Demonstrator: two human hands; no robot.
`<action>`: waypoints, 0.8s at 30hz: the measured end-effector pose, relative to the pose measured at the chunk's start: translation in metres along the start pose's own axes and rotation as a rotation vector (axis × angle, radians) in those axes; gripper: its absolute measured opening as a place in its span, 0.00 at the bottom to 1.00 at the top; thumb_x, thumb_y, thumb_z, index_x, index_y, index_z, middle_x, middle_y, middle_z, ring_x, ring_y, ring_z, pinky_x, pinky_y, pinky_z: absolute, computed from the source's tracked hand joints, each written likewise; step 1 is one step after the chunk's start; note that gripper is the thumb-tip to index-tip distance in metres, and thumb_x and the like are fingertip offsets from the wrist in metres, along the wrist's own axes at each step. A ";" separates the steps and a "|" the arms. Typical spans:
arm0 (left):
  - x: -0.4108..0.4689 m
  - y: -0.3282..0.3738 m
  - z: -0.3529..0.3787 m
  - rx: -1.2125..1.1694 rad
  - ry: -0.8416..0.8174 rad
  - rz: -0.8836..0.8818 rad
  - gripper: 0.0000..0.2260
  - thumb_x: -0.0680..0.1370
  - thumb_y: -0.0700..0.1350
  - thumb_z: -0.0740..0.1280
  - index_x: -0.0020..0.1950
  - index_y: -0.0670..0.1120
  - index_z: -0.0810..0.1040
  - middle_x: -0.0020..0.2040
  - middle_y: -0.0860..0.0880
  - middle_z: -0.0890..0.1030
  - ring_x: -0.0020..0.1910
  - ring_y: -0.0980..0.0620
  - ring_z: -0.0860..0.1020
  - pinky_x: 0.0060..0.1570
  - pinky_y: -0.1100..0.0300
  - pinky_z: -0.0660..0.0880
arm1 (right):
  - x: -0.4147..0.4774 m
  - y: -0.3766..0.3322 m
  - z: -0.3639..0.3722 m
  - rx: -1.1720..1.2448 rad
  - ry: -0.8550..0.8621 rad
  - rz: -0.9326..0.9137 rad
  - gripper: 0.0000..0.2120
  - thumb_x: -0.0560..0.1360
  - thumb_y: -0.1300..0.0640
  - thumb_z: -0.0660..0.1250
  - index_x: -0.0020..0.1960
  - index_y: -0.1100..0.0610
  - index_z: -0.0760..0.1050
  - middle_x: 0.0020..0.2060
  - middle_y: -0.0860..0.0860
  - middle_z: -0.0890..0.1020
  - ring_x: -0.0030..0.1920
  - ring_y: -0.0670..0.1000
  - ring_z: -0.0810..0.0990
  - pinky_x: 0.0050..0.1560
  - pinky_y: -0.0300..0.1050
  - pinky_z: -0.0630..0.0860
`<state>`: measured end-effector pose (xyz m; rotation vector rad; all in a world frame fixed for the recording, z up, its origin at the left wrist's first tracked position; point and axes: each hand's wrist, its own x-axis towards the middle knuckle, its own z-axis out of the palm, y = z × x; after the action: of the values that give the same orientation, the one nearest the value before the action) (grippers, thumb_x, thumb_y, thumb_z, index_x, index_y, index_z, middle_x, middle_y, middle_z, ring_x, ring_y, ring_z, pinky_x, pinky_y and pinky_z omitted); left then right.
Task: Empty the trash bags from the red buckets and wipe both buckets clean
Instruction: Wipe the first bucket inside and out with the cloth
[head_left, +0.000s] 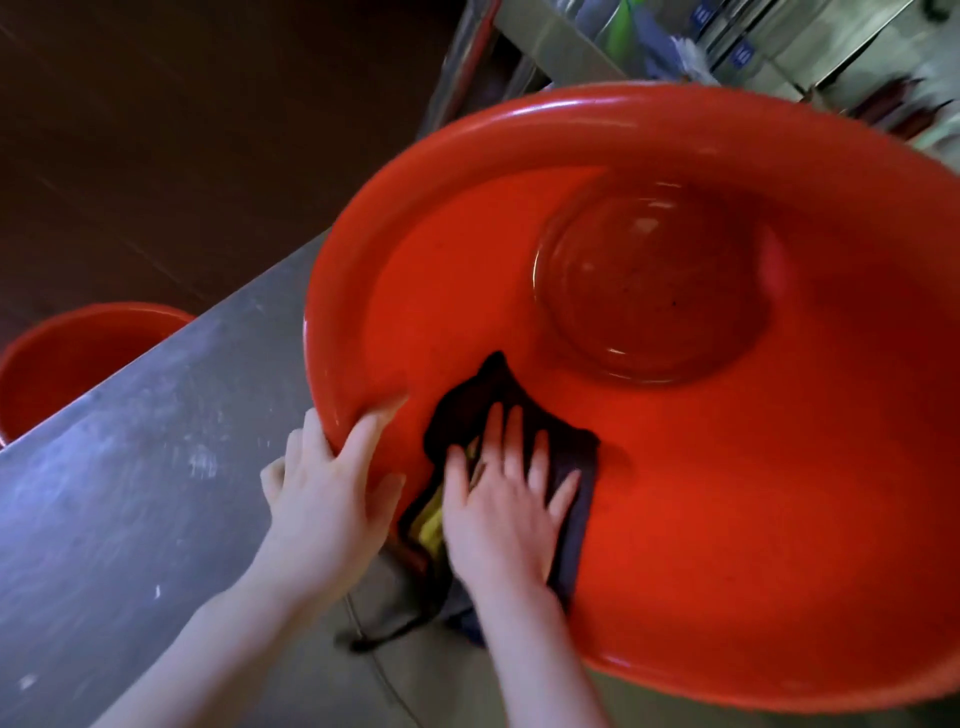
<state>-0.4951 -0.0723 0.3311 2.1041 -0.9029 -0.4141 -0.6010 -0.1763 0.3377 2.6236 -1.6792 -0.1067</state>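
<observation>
Wiping is the step in hand: no trash bag shows in the big red bucket (649, 156), which is tipped toward me with its open mouth facing the camera, so I judge the emptying done for this one. It fills the right half of the view, its near-left rim against the edge of the steel counter (130, 493).

My right hand (506, 509) lies flat with fingers spread, pressing a dark cloth (478, 400) with a yellow patch onto the near inner wall, just inside the rim. It clasps nothing; the palm pins the cloth against the plastic. My left hand (332, 483) grips the rim at the near left, thumb hooked inside, the other fingers behind the lip, steadying the tilt. Both forearms reach up from the near edge, the right wrist crossing over the rim.

The round bottom, farther in, looks speckled, so the next move calls for sliding the cloth deeper along the wall to the base while my left keeps the bucket from rolling.

A second red bucket (67, 358) sits low at the far left, beyond the counter; whether it has been wiped I cannot tell.
</observation>
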 end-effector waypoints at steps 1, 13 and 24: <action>0.001 -0.003 -0.001 0.007 -0.024 -0.005 0.29 0.76 0.46 0.68 0.74 0.60 0.63 0.64 0.47 0.65 0.61 0.43 0.65 0.61 0.43 0.61 | -0.012 -0.009 0.002 0.006 0.004 -0.027 0.32 0.77 0.35 0.40 0.79 0.43 0.43 0.78 0.42 0.48 0.78 0.50 0.47 0.73 0.66 0.41; 0.004 -0.012 -0.004 -0.036 -0.065 0.012 0.30 0.76 0.50 0.67 0.74 0.66 0.57 0.63 0.52 0.63 0.60 0.48 0.65 0.63 0.48 0.58 | 0.120 -0.019 -0.015 0.209 -0.223 0.185 0.30 0.81 0.38 0.44 0.79 0.47 0.43 0.79 0.45 0.46 0.78 0.54 0.44 0.73 0.67 0.38; 0.021 -0.011 -0.046 -0.103 0.022 0.267 0.42 0.71 0.30 0.70 0.77 0.60 0.58 0.67 0.40 0.62 0.67 0.43 0.65 0.66 0.57 0.66 | 0.007 -0.027 -0.009 0.129 -0.105 -0.080 0.31 0.80 0.36 0.43 0.77 0.42 0.34 0.78 0.40 0.40 0.78 0.48 0.40 0.75 0.61 0.38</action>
<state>-0.4505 -0.0577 0.3520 1.8605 -1.1081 -0.2904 -0.5725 -0.1717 0.3444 2.8273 -1.6651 -0.1455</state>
